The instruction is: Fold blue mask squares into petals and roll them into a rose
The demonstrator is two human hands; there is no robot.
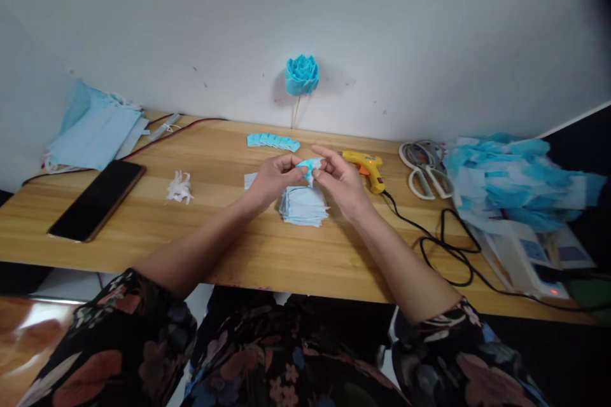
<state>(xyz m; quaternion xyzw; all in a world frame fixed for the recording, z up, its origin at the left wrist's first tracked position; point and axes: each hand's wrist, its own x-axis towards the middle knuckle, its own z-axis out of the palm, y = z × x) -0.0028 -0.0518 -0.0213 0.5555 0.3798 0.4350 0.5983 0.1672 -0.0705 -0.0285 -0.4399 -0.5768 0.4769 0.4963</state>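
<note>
Both hands hold one small piece of blue and white mask fabric (311,167) above the middle of the table. My left hand (279,179) pinches its left side between thumb and fingers. At its right side, my right hand (337,175) is closed with thumb and fingers on the fabric, the index finger raised. Just below lies a stack of pale blue fabric squares (304,206). Part of a white piece (249,180) shows beside the left hand. Behind the hands is a row of folded blue pieces (273,141), overlapping one another.
A blue fabric flower (302,75) on a stick stands at the wall. Right are a yellow glue gun (367,166) with a black cord, scissors (429,181), a scrap pile (515,178) and a power strip (525,257). Left are masks (95,133), a phone (98,200) and white scraps (180,187).
</note>
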